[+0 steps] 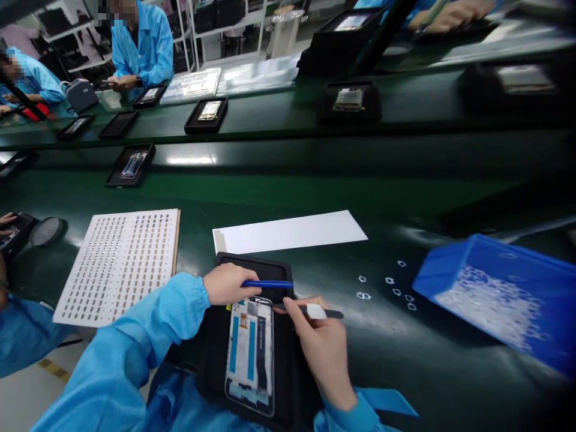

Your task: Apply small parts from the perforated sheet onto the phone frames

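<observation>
A phone frame [250, 354] with blue strips lies in a black tray [292, 366] at the near edge of the green bench. My left hand [227, 284] is closed around a blue pen-like tool [268, 284] that lies across the top of the tray. My right hand [321, 342] pinches a dark, white-banded tweezer-like tool [315, 311], its tip at the frame's upper right corner. Both sleeves are light blue.
A white perforated sheet [119, 264] lies to the left and a white paper strip [288, 232] lies behind the tray. A blue bin [504, 294] of small clear parts stands at right, with several loose parts [391, 288] beside it. Black trays ride the belt; other workers sit nearby.
</observation>
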{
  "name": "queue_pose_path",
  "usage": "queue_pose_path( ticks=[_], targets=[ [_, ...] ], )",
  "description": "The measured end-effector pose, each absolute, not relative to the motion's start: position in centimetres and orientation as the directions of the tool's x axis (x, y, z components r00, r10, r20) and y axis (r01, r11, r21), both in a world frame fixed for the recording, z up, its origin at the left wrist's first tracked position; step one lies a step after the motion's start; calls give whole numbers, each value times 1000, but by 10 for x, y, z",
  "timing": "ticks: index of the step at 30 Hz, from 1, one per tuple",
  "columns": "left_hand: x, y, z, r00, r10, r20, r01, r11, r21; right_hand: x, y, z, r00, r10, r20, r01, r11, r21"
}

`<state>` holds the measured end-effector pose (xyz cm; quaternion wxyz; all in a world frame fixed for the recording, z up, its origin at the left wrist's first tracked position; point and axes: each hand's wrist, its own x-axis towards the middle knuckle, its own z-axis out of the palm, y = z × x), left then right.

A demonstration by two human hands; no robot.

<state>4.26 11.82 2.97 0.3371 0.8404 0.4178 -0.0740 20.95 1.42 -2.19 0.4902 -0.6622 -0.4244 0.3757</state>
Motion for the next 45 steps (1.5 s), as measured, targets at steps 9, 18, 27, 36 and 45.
queue_pose_path(
  ticks=[9,18,27,36,45],
  targets=[
    [43,119,27,638,640,-428,765,-460,451,208,14,-23,354,934,-44,260,-143,-955],
    [44,118,26,643,637,-425,760,-460,459,207,14,-20,347,938,-18,289,-125,-949],
    [43,117,25,642,644,-416,759,-457,464,206,13,-21,345,938,-3,311,-118,-943],
    [43,117,24,640,651,-408,760,-457,462,206,13,-22,341,940,-3,302,-113,-947],
    [44,117,29,635,640,-432,764,-438,473,207,12,-23,334,942,33,321,-81,-944]
  ],
)
